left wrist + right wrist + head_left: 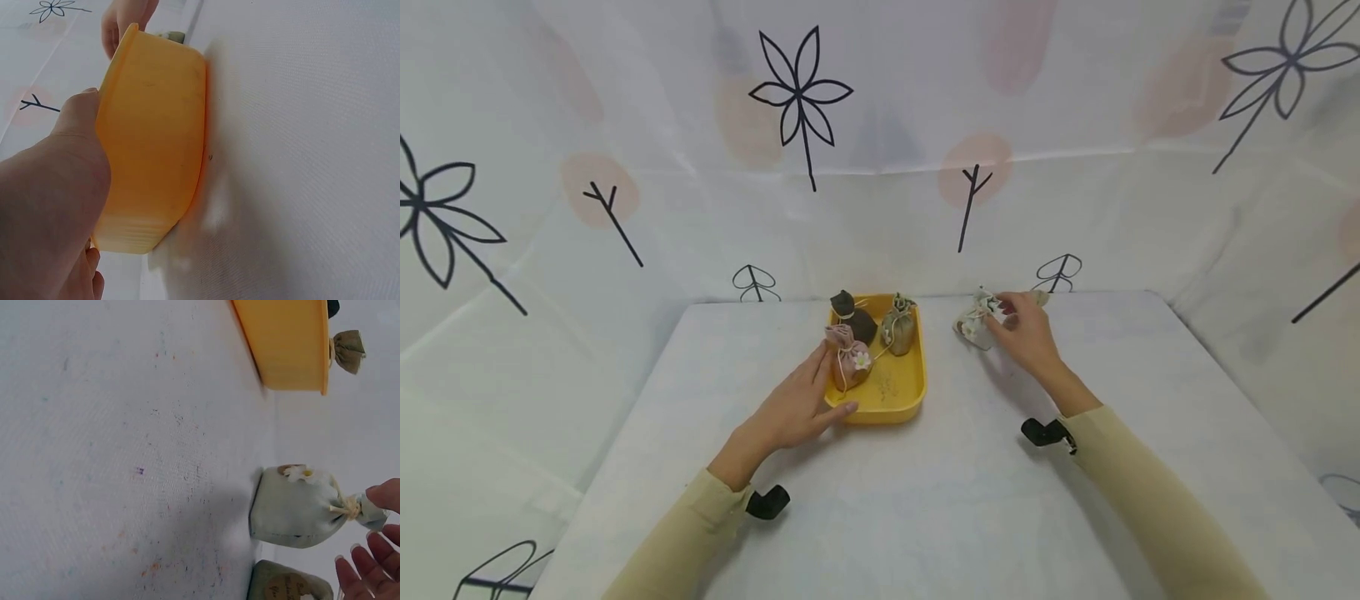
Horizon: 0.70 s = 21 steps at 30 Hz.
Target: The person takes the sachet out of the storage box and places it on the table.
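Head view: work seemingly partway; three pouches sitting in tray, two standing right. Left hand touching tray, fingers wide; right hand bracketing pale pouch, grip unclear.

In the head view the right grip hid most of a darker green pouch; in the right wrist view the bottom edge cut it off, its label too blurred to read. Whether the right grip pinched the pale green pouch could not be told. The wall of the yellow tray hid its contents from the left wrist camera and, from the right one, all but the neck of an olive pouch. The pink pouch covered part of the dark pouch. Specks on the tray floor were too small to identify.
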### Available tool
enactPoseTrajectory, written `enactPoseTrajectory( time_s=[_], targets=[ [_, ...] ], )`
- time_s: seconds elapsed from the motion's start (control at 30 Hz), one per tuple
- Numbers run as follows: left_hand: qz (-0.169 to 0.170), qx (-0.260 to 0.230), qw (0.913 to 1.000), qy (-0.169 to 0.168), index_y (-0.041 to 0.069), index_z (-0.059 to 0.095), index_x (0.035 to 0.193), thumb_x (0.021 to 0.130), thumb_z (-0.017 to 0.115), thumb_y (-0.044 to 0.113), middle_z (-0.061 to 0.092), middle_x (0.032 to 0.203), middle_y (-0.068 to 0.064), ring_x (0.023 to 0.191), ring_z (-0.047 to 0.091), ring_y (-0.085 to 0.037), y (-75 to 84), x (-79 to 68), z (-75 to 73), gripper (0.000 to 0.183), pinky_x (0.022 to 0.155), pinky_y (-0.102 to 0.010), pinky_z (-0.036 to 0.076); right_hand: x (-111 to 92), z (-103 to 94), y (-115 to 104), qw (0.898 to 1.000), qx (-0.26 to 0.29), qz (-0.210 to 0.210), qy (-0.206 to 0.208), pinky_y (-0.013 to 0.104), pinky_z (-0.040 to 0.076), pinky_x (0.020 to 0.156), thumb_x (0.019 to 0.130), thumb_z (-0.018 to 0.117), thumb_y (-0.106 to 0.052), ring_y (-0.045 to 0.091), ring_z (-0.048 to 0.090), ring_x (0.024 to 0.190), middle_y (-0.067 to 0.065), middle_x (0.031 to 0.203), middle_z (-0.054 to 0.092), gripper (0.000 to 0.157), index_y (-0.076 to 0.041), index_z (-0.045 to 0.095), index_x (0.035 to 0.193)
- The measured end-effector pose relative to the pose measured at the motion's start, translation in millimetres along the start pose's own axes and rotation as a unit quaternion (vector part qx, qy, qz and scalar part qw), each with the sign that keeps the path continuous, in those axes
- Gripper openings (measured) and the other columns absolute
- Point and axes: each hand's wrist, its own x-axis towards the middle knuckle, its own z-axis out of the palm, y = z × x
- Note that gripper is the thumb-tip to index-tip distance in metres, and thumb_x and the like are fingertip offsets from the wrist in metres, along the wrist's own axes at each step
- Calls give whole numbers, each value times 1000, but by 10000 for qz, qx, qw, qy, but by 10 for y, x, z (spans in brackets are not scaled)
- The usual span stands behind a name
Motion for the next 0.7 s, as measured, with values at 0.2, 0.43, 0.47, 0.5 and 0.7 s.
enactPoseTrajectory(
  time_s=[0.2, 0.43, 0.47, 0.5, 0.7],
  targets=[
    [13, -63, 10000, 56, 6, -2, 150, 84, 26, 77, -8, 157, -8, 143, 5, -22, 17, -13, -14, 101, 114, -39, 17, -99, -48, 2, 9997, -174, -159, -5, 46, 46, 80, 85, 68, -9, 35, 54, 95, 20, 105, 55, 41, 3, 54, 121],
    [15, -74, 9999, 93, 5, 0, 150, 85, 26, 76, -7, 157, -9, 143, 5, -21, 37, -25, -25, 101, 114, -38, 16, -183, -65, -87, 9993, -146, -342, -51, 44, 47, 78, 85, 68, -9, 34, 56, 92, 19, 103, 56, 39, 2, 55, 120],
    [15, -66, 9999, 101, 5, 0, 150, 85, 26, 76, -7, 157, -9, 143, 5, -22, 36, -23, -26, 101, 114, -38, 17, -192, -59, -98, 9992, -132, -378, -51, 45, 47, 78, 85, 68, -9, 34, 56, 92, 19, 104, 56, 39, 2, 56, 120],
    [16, -72, 9999, 108, 5, 0, 150, 85, 26, 76, -7, 157, -9, 143, 5, -22, 35, -20, -26, 100, 114, -38, 17, -200, -56, -114, 9990, -105, -432, -49, 44, 46, 80, 85, 68, -9, 33, 56, 93, 19, 104, 57, 39, 2, 56, 120],
    [31, -53, 9999, 135, 5, 0, 150, 85, 26, 76, -6, 157, -9, 143, 6, -22, 31, -10, -25, 101, 114, -38, 17, -248, 13, -248, 9964, 76, -829, -124, 45, 47, 83, 83, 68, -5, 31, 55, 94, 19, 103, 57, 35, 2, 57, 116]
  ],
)
